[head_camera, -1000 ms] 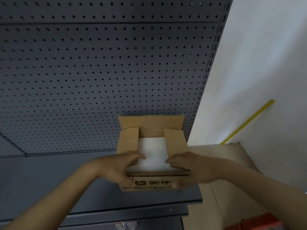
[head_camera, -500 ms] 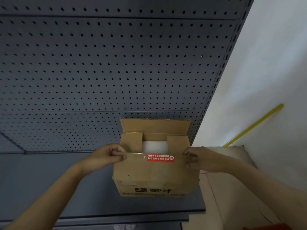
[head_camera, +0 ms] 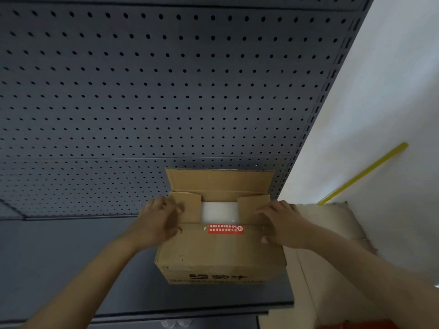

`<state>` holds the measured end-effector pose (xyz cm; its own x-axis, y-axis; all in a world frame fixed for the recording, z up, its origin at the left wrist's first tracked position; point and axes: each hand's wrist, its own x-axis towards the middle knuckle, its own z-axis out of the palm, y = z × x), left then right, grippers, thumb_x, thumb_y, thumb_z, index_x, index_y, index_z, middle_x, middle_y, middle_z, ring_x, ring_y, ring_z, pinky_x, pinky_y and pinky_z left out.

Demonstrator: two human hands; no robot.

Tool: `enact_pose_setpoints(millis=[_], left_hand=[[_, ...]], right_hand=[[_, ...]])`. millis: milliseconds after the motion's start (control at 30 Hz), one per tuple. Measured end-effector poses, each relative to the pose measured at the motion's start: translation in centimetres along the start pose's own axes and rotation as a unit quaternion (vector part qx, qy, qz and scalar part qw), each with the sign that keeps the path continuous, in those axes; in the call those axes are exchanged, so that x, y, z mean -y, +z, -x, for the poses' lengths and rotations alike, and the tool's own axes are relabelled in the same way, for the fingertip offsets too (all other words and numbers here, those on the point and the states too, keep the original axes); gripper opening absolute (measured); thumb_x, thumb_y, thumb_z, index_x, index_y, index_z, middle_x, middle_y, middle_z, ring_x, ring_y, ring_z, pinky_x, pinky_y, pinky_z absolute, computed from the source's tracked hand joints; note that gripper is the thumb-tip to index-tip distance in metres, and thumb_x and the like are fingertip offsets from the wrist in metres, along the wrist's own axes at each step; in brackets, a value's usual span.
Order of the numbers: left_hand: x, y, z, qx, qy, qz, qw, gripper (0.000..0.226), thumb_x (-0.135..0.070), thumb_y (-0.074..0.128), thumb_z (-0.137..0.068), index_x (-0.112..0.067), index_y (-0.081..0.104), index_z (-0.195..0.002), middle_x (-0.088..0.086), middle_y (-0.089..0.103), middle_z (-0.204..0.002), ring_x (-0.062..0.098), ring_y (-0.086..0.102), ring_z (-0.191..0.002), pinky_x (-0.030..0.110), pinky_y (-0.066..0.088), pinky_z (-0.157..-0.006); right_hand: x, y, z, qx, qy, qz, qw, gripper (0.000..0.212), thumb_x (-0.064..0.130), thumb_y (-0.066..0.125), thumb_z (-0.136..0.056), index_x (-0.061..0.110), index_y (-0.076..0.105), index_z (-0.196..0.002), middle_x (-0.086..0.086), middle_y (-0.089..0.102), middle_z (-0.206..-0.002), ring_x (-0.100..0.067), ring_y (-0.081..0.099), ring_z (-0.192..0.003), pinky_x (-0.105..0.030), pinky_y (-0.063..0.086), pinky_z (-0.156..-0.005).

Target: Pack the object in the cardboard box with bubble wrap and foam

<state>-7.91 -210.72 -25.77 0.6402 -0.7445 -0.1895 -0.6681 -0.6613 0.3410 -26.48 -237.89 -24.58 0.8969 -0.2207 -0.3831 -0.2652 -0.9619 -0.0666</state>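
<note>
Head view: the cardboard box sits on the dark shelf against the pegboard. White foam shows between the two folded side flaps; the packed object is hidden beneath. The left hand and right hand grip the ends of the near flap, thumbs under, fingers on top. Fold it flat with even pressure at both ends, keeping the side flaps tucked, then lower the rear flap.
</note>
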Motion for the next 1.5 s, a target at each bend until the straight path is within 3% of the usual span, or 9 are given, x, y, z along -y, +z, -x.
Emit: enact_pose_setpoints(millis=[233, 400, 467, 567, 667, 833, 1000, 1233, 1500], left_hand=[[-2.1, -1.7, -2.6, -0.082, 0.090, -0.207, 0.971, 0.137, -0.049, 0.089, -0.048, -0.036, -0.012, -0.140, 0.011, -0.024, -0.157, 0.035, -0.020, -0.145, 0.055, -0.008, -0.115], [-2.8, -1.9, -3.8, -0.064, 0.088, -0.269, 0.957, 0.152, -0.048, 0.087, -0.052, -0.036, -0.042, -0.131, 0.014, 0.003, -0.156, 0.034, -0.002, -0.148, 0.058, -0.013, -0.114], [-2.6, -1.7, -3.3, -0.091, 0.127, -0.259, 0.953, 0.145, -0.042, 0.086, -0.056, -0.036, -0.034, -0.138, 0.010, 0.025, -0.145, 0.030, 0.025, -0.139, 0.051, 0.002, -0.118], [-2.2, -1.2, -1.9, -0.028, 0.146, -0.129, 0.980, 0.109, -0.035, 0.071, -0.075, -0.036, -0.009, -0.149, -0.002, 0.025, -0.135, 0.015, 0.029, -0.123, 0.027, 0.027, -0.105], [-1.1, 0.0, -0.9, 0.026, 0.137, -0.040, 0.989, 0.080, -0.045, 0.056, -0.084, -0.033, 0.014, -0.150, -0.007, 0.022, -0.134, 0.007, 0.023, -0.120, 0.024, 0.031, -0.106], [0.4, 3.6, -0.7, -0.042, 0.151, -0.037, 0.987, 0.069, -0.057, 0.025, -0.085, -0.023, 0.036, -0.144, -0.002, 0.034, -0.134, 0.005, 0.024, -0.120, 0.031, 0.027, -0.109], [0.5, 5.8, -1.1, -0.176, 0.155, -0.051, 0.971, 0.036, -0.038, 0.042, -0.087, -0.024, 0.051, -0.119, -0.001, 0.050, -0.110, 0.013, 0.040, -0.100, 0.033, 0.046, -0.080], [0.1, 6.4, -1.2, -0.184, 0.112, -0.043, 0.976, 0.037, -0.037, 0.041, -0.083, -0.024, 0.056, -0.113, 0.000, 0.052, -0.108, 0.012, 0.037, -0.099, 0.029, 0.035, -0.075], [-2.5, 2.2, -0.2, -0.080, 0.089, -0.073, 0.990, 0.044, -0.035, 0.044, -0.096, -0.023, 0.042, -0.138, 0.004, 0.041, -0.137, 0.023, 0.038, -0.127, 0.034, 0.038, -0.104]], right_hand=[[0.9, -2.2, -1.8, -0.129, -0.078, 0.171, 0.974, 0.149, 0.073, 0.078, -0.015, 0.024, 0.028, -0.147, -0.021, 0.034, -0.150, -0.048, 0.032, -0.137, -0.065, 0.031, -0.107], [1.9, -2.1, -3.2, -0.192, -0.081, 0.156, 0.966, 0.156, 0.040, 0.091, -0.026, 0.024, 0.002, -0.153, -0.019, 0.041, -0.145, -0.049, 0.047, -0.127, -0.065, 0.038, -0.101], [1.9, -2.0, -2.9, -0.204, -0.091, 0.123, 0.967, 0.141, 0.025, 0.087, -0.028, 0.022, 0.017, -0.151, -0.013, 0.045, -0.134, -0.039, 0.056, -0.117, -0.061, 0.038, -0.103], [2.1, -1.2, -1.7, -0.174, -0.128, 0.045, 0.975, 0.105, 0.010, 0.073, -0.065, 0.024, 0.015, -0.151, -0.007, 0.040, -0.138, -0.028, 0.042, -0.127, -0.045, 0.033, -0.111], [2.2, 1.6, -1.0, -0.097, -0.128, -0.052, 0.986, 0.066, 0.044, 0.047, -0.090, 0.025, 0.023, -0.148, 0.000, 0.026, -0.148, -0.023, 0.025, -0.136, -0.042, 0.030, -0.115], [2.9, 5.0, -1.2, -0.137, -0.087, -0.103, 0.981, 0.077, 0.066, -0.002, -0.088, 0.024, 0.039, -0.138, 0.002, 0.035, -0.141, -0.021, 0.033, -0.132, -0.041, 0.036, -0.112], [5.1, 6.6, -1.4, -0.227, -0.007, -0.106, 0.968, 0.049, 0.048, 0.017, -0.097, 0.023, 0.048, -0.125, 0.000, 0.052, -0.128, -0.014, 0.034, -0.122, -0.043, 0.047, -0.102], [6.2, 6.0, -1.2, -0.183, 0.038, -0.126, 0.974, 0.041, 0.039, 0.035, -0.101, 0.023, 0.038, -0.139, 0.004, 0.030, -0.149, -0.018, 0.024, -0.140, -0.036, 0.019, -0.121], [5.5, 3.1, 0.3, -0.159, -0.001, -0.073, 0.984, 0.053, 0.037, 0.050, -0.093, 0.020, 0.036, -0.142, -0.004, 0.035, -0.147, -0.028, 0.025, -0.139, -0.048, 0.025, -0.116]])
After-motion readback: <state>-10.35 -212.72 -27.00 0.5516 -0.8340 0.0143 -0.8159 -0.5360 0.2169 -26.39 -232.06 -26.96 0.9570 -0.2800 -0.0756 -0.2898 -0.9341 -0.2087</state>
